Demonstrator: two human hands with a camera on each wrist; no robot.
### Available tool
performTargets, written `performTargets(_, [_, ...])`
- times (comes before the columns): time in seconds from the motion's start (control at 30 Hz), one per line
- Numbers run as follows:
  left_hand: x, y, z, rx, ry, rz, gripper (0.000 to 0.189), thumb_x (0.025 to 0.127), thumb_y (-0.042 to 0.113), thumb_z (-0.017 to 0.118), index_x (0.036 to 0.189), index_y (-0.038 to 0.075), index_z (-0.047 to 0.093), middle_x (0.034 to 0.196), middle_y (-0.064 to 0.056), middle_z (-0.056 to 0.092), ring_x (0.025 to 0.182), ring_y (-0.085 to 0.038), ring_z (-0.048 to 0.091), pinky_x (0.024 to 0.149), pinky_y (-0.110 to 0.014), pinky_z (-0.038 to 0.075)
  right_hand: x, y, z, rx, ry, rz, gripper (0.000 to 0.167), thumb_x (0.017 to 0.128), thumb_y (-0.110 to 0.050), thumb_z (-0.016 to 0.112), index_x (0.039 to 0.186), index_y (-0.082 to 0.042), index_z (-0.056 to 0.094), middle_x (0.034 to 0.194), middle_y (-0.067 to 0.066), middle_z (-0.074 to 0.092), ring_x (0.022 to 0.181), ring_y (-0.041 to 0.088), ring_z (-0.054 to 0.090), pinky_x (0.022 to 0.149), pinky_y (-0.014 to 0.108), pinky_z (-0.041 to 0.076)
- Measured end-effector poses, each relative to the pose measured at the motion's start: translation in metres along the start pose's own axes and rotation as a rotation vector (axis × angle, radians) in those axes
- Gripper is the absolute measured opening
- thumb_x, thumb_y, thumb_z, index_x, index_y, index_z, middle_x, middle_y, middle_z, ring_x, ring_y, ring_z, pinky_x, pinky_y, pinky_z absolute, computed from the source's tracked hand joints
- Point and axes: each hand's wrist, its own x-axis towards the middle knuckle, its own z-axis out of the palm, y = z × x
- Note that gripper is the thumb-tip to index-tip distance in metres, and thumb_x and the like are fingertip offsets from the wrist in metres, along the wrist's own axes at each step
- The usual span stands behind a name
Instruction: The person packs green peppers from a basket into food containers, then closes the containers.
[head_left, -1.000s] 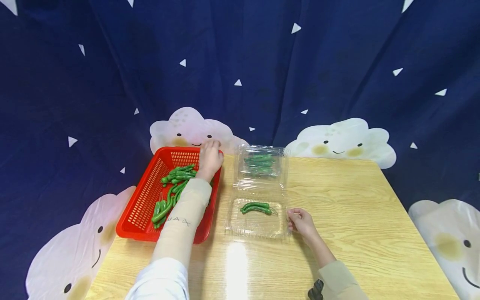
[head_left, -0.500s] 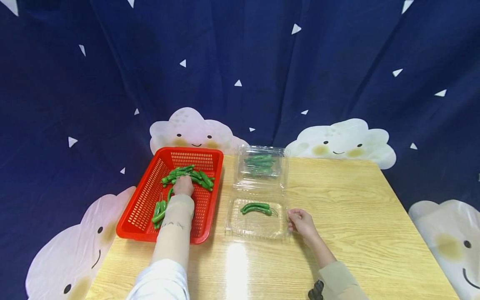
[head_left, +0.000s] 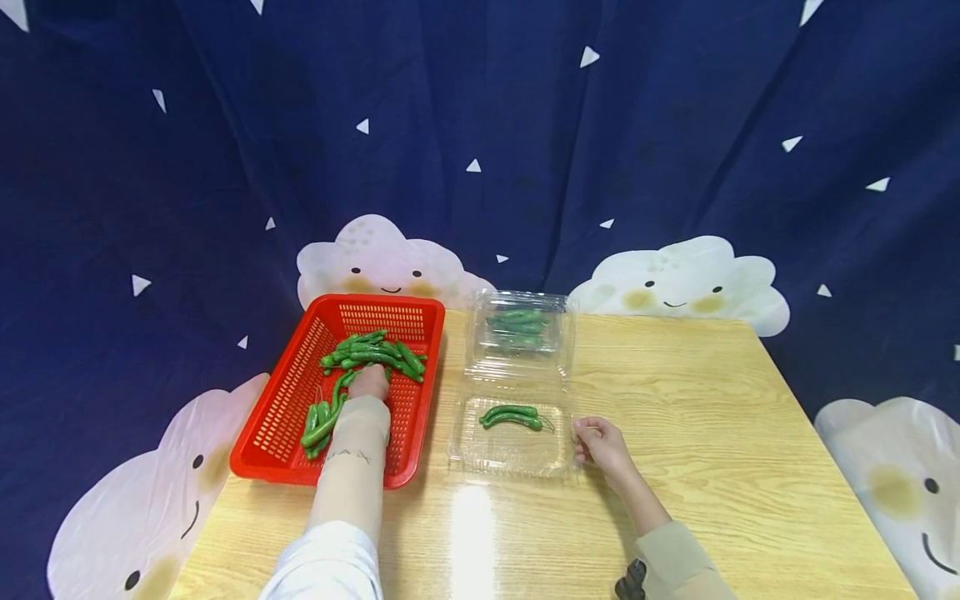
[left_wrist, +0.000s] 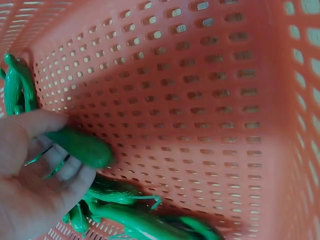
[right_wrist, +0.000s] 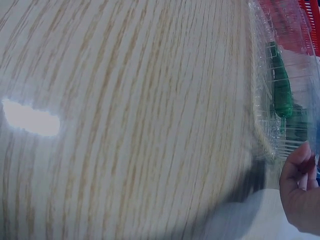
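In the head view my left hand (head_left: pixel 370 383) is down inside a red plastic basket (head_left: pixel 277 475), beside a pile of green chili peppers (head_left: pixel 375 353). The left wrist view shows its thumb and fingers holding a green chili pepper (left_wrist: pixel 82 146) over the perforated floor, with two thin stems lying across the fingers. My right hand (head_left: pixel 604 445) pinches the right edge of a clear plastic clamshell box (head_left: pixel 480 454), whose lid is folded back. A pair of green peppers (head_left: pixel 513 417) lies in that box. Part of the right fingertips is hidden in the right wrist view.
More green peppers (head_left: pixel 519 321) show through clear plastic at the box's back half. Several others (head_left: pixel 318 429) lie in the basket's near left. The wooden table (head_left: pixel 712 433) extends to the right, and a dark blue curtain (head_left: pixel 480 108) hangs behind it.
My left hand has moved from the basket's far right rim down and left into the basket, then stayed beside the pile. The right hand keeps its place at the box edge.
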Motion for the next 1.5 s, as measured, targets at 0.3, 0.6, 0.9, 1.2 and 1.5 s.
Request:
performTargets(0.3, [0.015, -0.007, -0.019, -0.309, -0.116, 0.056, 0.020, 0.073, 0.012, 0.056, 0.062, 0.010, 0.039, 0.060, -0.002, 0.036, 0.055, -0.018, 0.035, 0.053, -0.030, 0.033, 0.001, 0.001, 0.001, 0.006, 0.003, -0.001, 0.029, 0.094, -0.018, 0.049, 0.113, 0.005, 0.045, 0.077, 0.004, 0.054, 0.062, 0.010, 0.052, 0.056, 0.019, 0.047])
performTargets(0.6, [0.074, 0.028, -0.031, -0.549, -0.033, 0.402, 0.027, 0.077, 0.011, 0.067, 0.097, 0.004, 0.049, 0.084, -0.011, 0.044, 0.074, -0.026, 0.043, 0.067, -0.039, 0.039, 0.000, 0.002, -0.001, 0.016, -0.009, -0.009, 0.030, 0.095, -0.018, 0.049, 0.114, 0.005, 0.045, 0.079, 0.006, 0.054, 0.063, 0.010, 0.052, 0.057, 0.019, 0.047])
performTargets(0.9, [0.007, 0.135, -0.051, -0.264, 0.021, 0.846, 0.023, 0.073, 0.001, 0.066, 0.091, 0.001, 0.052, 0.082, -0.014, 0.056, 0.077, -0.026, 0.053, 0.071, -0.036, 0.045, 0.000, 0.002, -0.001, 0.009, 0.006, -0.001, 0.029, 0.094, -0.019, 0.049, 0.113, 0.003, 0.046, 0.080, 0.006, 0.055, 0.063, 0.010, 0.052, 0.057, 0.018, 0.048])
performTargets(1.2, [-0.047, 0.196, -0.003, 0.270, -0.172, 0.938, 0.017, 0.079, 0.000, 0.061, 0.090, 0.011, 0.052, 0.077, 0.003, 0.047, 0.072, -0.012, 0.043, 0.063, -0.024, 0.036, -0.001, 0.002, -0.001, 0.045, -0.017, -0.017, 0.034, 0.095, -0.017, 0.047, 0.117, 0.009, 0.043, 0.080, 0.006, 0.053, 0.063, 0.011, 0.051, 0.057, 0.020, 0.048])
performTargets(1.5, [-0.070, 0.210, 0.051, 0.521, -0.339, 0.746, 0.013, 0.083, 0.009, 0.064, 0.090, 0.017, 0.056, 0.082, 0.006, 0.055, 0.072, -0.010, 0.048, 0.063, -0.023, 0.041, 0.000, 0.002, 0.000, 0.047, 0.000, -0.004, 0.034, 0.095, -0.017, 0.048, 0.116, 0.009, 0.043, 0.076, 0.004, 0.053, 0.062, 0.010, 0.051, 0.055, 0.019, 0.047])
